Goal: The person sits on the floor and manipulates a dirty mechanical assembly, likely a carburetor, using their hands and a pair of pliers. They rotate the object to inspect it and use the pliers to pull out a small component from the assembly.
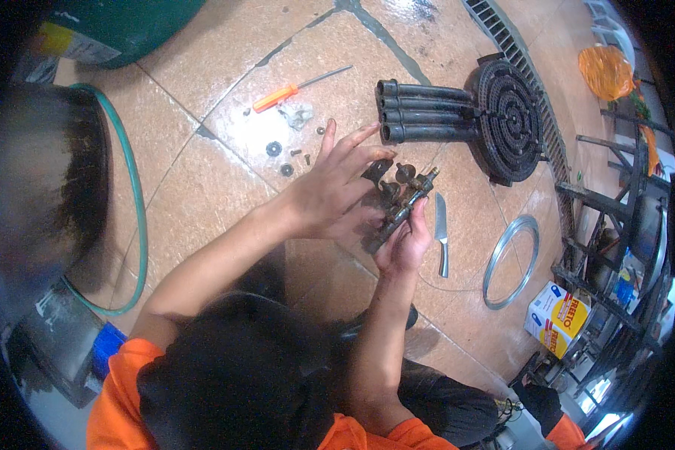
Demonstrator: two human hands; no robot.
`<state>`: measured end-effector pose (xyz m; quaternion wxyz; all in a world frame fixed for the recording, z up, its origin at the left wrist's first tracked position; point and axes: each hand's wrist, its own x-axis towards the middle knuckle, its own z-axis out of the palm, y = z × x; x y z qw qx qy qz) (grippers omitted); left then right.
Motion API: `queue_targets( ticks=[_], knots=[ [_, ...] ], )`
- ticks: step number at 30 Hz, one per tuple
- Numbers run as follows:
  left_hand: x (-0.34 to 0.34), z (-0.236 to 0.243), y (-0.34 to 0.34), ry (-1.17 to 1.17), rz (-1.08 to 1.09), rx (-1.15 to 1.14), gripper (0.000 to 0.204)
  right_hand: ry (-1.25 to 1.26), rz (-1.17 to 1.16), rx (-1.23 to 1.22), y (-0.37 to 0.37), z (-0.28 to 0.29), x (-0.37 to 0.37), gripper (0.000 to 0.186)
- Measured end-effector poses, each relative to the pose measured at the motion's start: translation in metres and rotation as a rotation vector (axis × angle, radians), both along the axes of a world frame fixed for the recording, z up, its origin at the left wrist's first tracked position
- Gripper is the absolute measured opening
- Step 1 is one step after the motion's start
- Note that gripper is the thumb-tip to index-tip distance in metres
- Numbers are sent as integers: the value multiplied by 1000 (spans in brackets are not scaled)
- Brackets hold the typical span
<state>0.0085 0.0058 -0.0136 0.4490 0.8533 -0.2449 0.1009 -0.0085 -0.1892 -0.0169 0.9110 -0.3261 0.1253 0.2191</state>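
Observation:
My right hand (405, 244) grips a dark metal valve fitting (408, 202) with knobs and a small brass tip. Beside it, my left hand (326, 187) has its fingers spread, the lower ones reaching to the fitting, their contact partly hidden. A black cast-iron ring burner (506, 120) with several tubes (424, 109) lies beyond my hands. A knife (441, 217) with a metal handle is just right of my right hand. An orange-handled screwdriver (275, 97), a crumpled pale scrap (296, 115) and several small washers and screws (274, 148) lie on the tiles above my left hand.
A green hose (139, 225) curves beside a dark round vessel (45, 187) at left, below a green barrel (139, 30). At right are a wire coil (534, 244), a yellow-and-white box (555, 319), black metal racks (592, 195), a floor drain grate (499, 34) and an orange bag (604, 71).

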Motion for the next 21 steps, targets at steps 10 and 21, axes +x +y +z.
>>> queue_targets(
  ticks=[10, 21],
  knots=[
    [-5, 10, -1, 48, 123, -94, 36, -71, -26, 86, 2, -2, -1, 53],
    [4, 16, 12, 38, -49, -75, 33, 73, -31, 36, -7, -5, -3, 55]
  ],
)
